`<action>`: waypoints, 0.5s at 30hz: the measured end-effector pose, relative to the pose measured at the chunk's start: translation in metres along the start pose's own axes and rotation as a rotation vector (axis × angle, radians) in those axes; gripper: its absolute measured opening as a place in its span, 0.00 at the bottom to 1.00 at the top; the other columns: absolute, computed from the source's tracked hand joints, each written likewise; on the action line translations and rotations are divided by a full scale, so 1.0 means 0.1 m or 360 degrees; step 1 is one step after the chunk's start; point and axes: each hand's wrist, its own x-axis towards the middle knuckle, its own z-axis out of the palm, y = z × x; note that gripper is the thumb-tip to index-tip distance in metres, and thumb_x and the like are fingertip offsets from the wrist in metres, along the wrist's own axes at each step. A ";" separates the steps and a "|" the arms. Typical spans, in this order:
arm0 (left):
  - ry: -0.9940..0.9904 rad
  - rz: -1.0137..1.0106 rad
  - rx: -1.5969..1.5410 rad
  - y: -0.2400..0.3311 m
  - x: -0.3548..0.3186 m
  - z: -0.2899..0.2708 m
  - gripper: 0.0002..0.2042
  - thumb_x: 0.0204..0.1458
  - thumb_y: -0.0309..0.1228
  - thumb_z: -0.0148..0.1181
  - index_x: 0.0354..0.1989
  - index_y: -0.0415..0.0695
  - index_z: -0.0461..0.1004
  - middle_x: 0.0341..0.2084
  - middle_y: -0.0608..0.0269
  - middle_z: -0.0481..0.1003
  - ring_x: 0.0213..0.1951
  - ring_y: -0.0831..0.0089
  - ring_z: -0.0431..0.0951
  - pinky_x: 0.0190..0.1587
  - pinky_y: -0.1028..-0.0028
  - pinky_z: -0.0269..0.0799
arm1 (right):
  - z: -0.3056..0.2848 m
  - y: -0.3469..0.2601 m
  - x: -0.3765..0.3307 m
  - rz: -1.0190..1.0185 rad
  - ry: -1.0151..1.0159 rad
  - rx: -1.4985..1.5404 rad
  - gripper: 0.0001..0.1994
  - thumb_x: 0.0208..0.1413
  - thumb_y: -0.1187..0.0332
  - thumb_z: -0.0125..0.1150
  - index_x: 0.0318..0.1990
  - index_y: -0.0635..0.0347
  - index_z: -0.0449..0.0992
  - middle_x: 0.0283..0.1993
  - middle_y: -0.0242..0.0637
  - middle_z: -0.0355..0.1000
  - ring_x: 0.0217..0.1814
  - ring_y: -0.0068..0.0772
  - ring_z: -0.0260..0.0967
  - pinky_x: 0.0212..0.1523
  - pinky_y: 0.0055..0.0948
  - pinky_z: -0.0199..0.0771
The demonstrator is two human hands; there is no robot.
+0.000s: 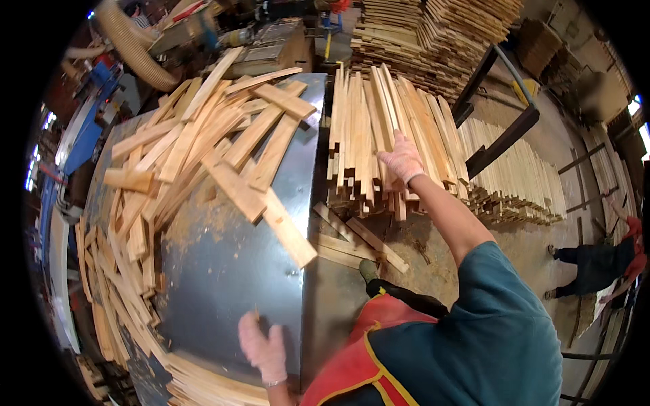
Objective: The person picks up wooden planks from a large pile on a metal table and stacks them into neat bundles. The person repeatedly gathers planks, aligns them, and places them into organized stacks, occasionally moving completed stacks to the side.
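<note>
My left hand [263, 346], in a pale pinkish glove, is low over the near part of the metal table [230, 291]. Its thumb stands apart from the fingers, and nothing is in it. On the right, my gloved right hand [404, 159] reaches out to a stack of wooden strips [355, 128]. The thumb and fingers close about a light wooden strip [388, 101] on top, which points away from me. My palm hides part of that strip. Loose wooden boards [223, 135] lie heaped at many angles across the table's far and left parts.
More boards are piled along the table's left side [122, 291] and near edge [210, 386]. Offcuts [359, 243] lie on the floor by my foot. A dark metal frame [497, 111] stands right of the stack. Another person [602, 264] is at the far right.
</note>
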 end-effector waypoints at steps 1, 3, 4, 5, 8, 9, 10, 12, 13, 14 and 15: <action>-0.0109 0.0105 0.0126 0.36 0.32 0.33 0.32 0.49 0.35 0.71 0.64 0.39 0.72 0.61 0.40 0.73 0.64 0.41 0.70 0.67 0.50 0.65 | -0.08 0.12 0.33 0.0138 0.0023 -0.0020 0.45 0.53 0.51 0.69 0.76 0.62 0.59 0.75 0.55 0.63 0.74 0.55 0.65 0.71 0.43 0.72; -0.0407 0.0370 0.0098 1.06 0.85 0.63 0.36 0.48 0.37 0.74 0.67 0.38 0.69 0.61 0.39 0.73 0.64 0.40 0.70 0.67 0.50 0.66 | -0.01 0.30 0.80 0.0431 0.0005 -0.0047 0.49 0.51 0.49 0.72 0.77 0.61 0.57 0.73 0.54 0.66 0.73 0.53 0.67 0.71 0.43 0.71; -0.0444 0.0532 0.0055 1.34 1.04 0.77 0.36 0.48 0.38 0.74 0.66 0.40 0.70 0.60 0.40 0.74 0.63 0.41 0.71 0.65 0.50 0.68 | 0.03 0.32 0.95 0.0517 -0.0052 0.0045 0.48 0.50 0.49 0.73 0.76 0.61 0.58 0.72 0.54 0.67 0.72 0.52 0.69 0.70 0.43 0.72; -0.0740 0.0482 -0.0049 1.71 1.32 0.88 0.37 0.49 0.40 0.74 0.68 0.41 0.68 0.62 0.42 0.73 0.63 0.43 0.72 0.65 0.51 0.68 | 0.00 0.35 1.12 0.0598 -0.0084 0.0127 0.48 0.49 0.49 0.74 0.75 0.60 0.59 0.71 0.53 0.69 0.71 0.51 0.70 0.70 0.43 0.73; -0.0638 0.0808 0.0063 2.13 1.54 1.44 0.38 0.50 0.42 0.73 0.69 0.42 0.67 0.64 0.43 0.71 0.61 0.45 0.74 0.64 0.52 0.70 | -0.01 0.40 1.49 0.0659 -0.0183 0.0248 0.41 0.47 0.54 0.76 0.67 0.62 0.67 0.65 0.53 0.75 0.63 0.48 0.78 0.61 0.44 0.80; -0.0701 0.0820 0.0071 2.25 1.59 1.57 0.39 0.51 0.44 0.72 0.70 0.42 0.66 0.65 0.43 0.70 0.61 0.44 0.73 0.64 0.52 0.70 | 0.02 0.50 1.61 0.0624 -0.0311 0.0300 0.39 0.47 0.56 0.76 0.66 0.63 0.68 0.64 0.52 0.76 0.61 0.47 0.79 0.58 0.44 0.82; -0.0761 0.0839 0.0071 2.37 1.65 1.67 0.40 0.51 0.45 0.72 0.71 0.42 0.65 0.65 0.43 0.69 0.62 0.43 0.73 0.65 0.53 0.70 | 0.01 0.61 1.71 0.0587 -0.0427 0.0351 0.38 0.47 0.57 0.76 0.64 0.64 0.70 0.62 0.52 0.76 0.58 0.47 0.80 0.55 0.45 0.84; -0.0903 0.0768 -0.0073 2.58 1.84 1.78 0.41 0.52 0.47 0.72 0.72 0.41 0.63 0.67 0.43 0.68 0.63 0.44 0.73 0.66 0.54 0.69 | 0.15 1.13 1.77 0.0547 -0.0479 0.1217 0.34 0.48 0.60 0.74 0.62 0.66 0.71 0.58 0.51 0.78 0.54 0.46 0.80 0.51 0.46 0.85; -0.0975 0.0672 -0.0216 2.70 1.97 1.81 0.42 0.53 0.49 0.72 0.73 0.40 0.63 0.67 0.43 0.68 0.65 0.45 0.72 0.67 0.55 0.69 | 0.22 1.30 1.75 0.0508 -0.0485 0.1650 0.32 0.49 0.62 0.73 0.61 0.68 0.72 0.56 0.51 0.78 0.51 0.45 0.81 0.49 0.46 0.85; -0.1021 0.0526 -0.0352 2.74 2.05 1.85 0.43 0.54 0.50 0.72 0.73 0.39 0.62 0.68 0.43 0.68 0.66 0.46 0.72 0.67 0.56 0.69 | 0.16 1.10 1.49 0.0462 -0.0594 0.1967 0.31 0.50 0.64 0.72 0.61 0.68 0.72 0.54 0.50 0.78 0.50 0.46 0.80 0.49 0.46 0.85; -0.1069 0.0300 -0.0673 2.63 2.12 2.03 0.46 0.56 0.54 0.70 0.74 0.35 0.59 0.68 0.44 0.68 0.68 0.54 0.71 0.69 0.60 0.67 | 0.01 0.85 1.07 0.0428 -0.0687 0.2274 0.29 0.52 0.66 0.71 0.61 0.69 0.72 0.51 0.48 0.78 0.49 0.46 0.79 0.48 0.45 0.84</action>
